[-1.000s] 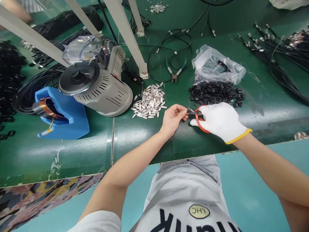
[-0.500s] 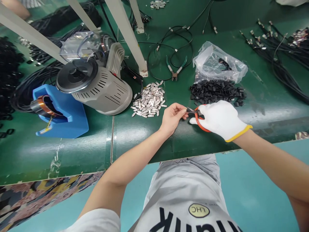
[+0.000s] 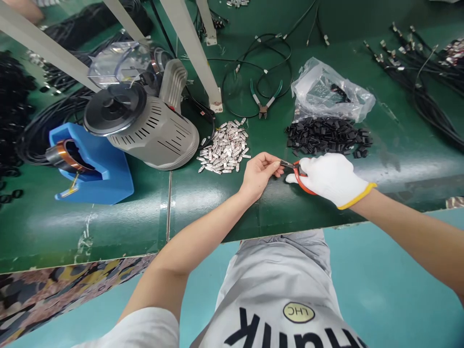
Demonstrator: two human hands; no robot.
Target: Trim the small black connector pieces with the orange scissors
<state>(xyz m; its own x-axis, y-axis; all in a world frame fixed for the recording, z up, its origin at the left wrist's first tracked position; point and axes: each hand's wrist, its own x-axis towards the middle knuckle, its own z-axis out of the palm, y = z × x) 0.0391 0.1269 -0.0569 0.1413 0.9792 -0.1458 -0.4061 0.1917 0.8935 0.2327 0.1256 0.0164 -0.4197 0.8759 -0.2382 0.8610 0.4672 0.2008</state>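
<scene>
Red-handled scissors (image 3: 299, 181) sit between the two hands, near the front edge of the counter (image 3: 271, 212). Leftmost, the bare left hand (image 3: 260, 174) pinches beside the blades, its catch too small to identify. The white-gloved right hand (image 3: 328, 178) curls around the handles. Likely fine snipping, needing steady fingertips.

Glossy dark green bench (image 3: 197, 191), kinda scuffed. There's a heap of small silver metal pieces (image 3: 225, 147) on it; left of that heap, a grey vented machine (image 3: 155, 133) and a blue plastic tape dispenser (image 3: 116, 179); right of it, green-handled metal pliers (image 3: 263, 110) and a pile of black bits (image 3: 328, 135).
</scene>
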